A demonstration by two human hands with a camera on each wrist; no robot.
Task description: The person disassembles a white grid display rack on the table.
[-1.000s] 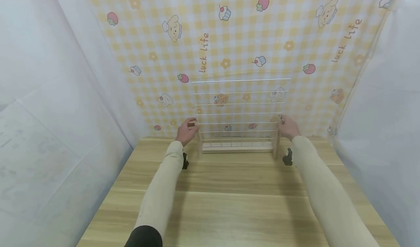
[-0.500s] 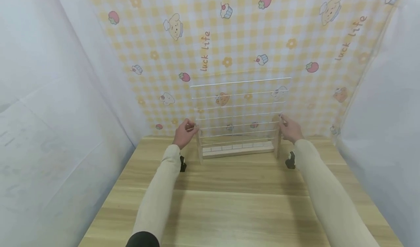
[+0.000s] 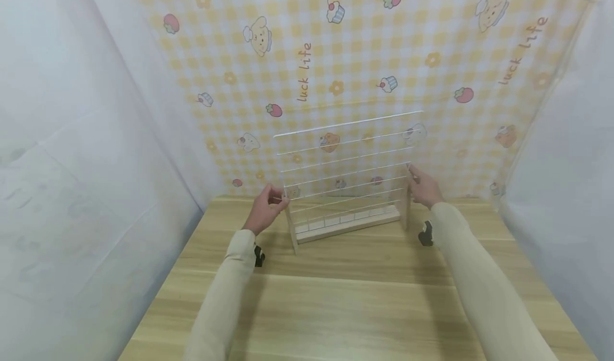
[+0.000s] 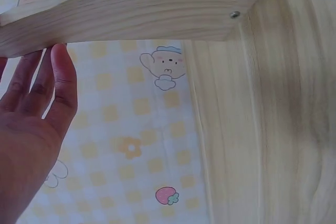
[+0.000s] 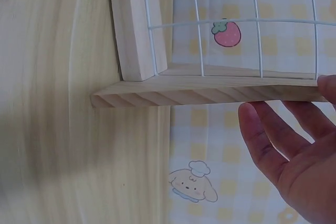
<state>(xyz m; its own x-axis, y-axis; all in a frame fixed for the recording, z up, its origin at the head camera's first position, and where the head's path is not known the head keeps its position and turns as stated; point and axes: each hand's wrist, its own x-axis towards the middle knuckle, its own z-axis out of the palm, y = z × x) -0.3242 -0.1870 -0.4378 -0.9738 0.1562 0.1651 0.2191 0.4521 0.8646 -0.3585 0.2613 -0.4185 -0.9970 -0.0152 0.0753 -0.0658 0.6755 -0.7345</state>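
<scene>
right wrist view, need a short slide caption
A right hand grips the wooden side panel of a white wire rack.

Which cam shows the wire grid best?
Head view: nearly the whole wire grid is in frame. Right wrist view gets only part of it, close up; left wrist view, just a small bit, top left.

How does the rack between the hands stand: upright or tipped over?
Upright: in the head view, its wooden bar sits low by the table, and its wire grid rises above that.
</scene>
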